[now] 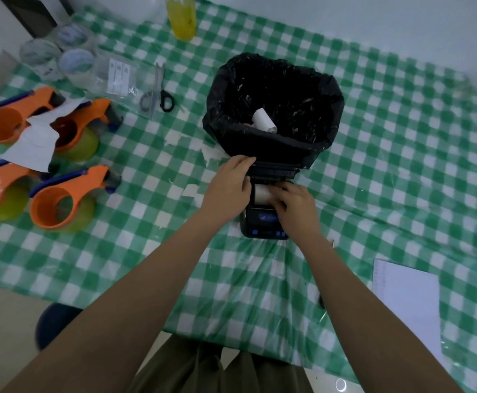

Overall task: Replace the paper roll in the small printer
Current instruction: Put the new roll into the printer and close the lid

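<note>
Item: small printer point(264, 219), black with blue buttons on its near face, standing on the green-and-white checked tablecloth point(387, 165) directly in front of the person, its lid point(272, 171) swung open toward the far side, against the base of the black bin bag point(274, 95). Contents: paper roll point(262, 193), white, seated in the open compartment between the two hands, long axis running left to right across the printer, parallel to the lid hinge. Left hand point(231, 184): laid along the printer's left flank, fingertips at the left corner of the lid, bracing rather than gripping; whether it closes on anything cannot be told. Right hand point(296, 202): curled over the right half of the compartment, fingers touching the roll's right end; whether they pinch the loose paper end is hidden. Nearer hand to the roll: the right, in contact; the left is just beside it. Judgement: the roll appears seated, so the remaining move likely turns on drawing the free edge away from the person, across the roll's axis, toward the lid, then closing the lid. Secondary item: a spent white roll point(264, 120) lying inside the bin bag, well apart from both hands.
</note>
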A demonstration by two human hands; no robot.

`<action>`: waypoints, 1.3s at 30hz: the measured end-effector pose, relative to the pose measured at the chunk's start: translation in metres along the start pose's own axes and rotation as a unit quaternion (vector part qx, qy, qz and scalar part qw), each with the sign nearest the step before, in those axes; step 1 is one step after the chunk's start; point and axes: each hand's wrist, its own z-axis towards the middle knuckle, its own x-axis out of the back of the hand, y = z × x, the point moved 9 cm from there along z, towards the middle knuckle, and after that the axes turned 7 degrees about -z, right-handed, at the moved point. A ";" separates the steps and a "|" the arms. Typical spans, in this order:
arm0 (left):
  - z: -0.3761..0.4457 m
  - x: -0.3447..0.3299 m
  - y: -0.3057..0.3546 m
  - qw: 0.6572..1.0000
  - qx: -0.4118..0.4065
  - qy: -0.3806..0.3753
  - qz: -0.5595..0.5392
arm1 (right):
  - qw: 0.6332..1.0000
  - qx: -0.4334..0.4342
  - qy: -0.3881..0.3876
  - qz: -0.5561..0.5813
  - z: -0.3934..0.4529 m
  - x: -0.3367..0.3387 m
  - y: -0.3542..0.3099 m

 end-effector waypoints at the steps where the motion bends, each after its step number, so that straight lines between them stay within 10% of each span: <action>1: -0.001 0.000 0.000 1.000 -0.001 0.000 -0.001 | 1.000 0.004 0.014 -0.005 -0.001 0.002 -0.001; 39: -0.042 -0.021 -0.005 0.990 0.040 -0.090 0.096 | 0.995 0.039 0.096 -0.005 -0.035 0.033 -0.013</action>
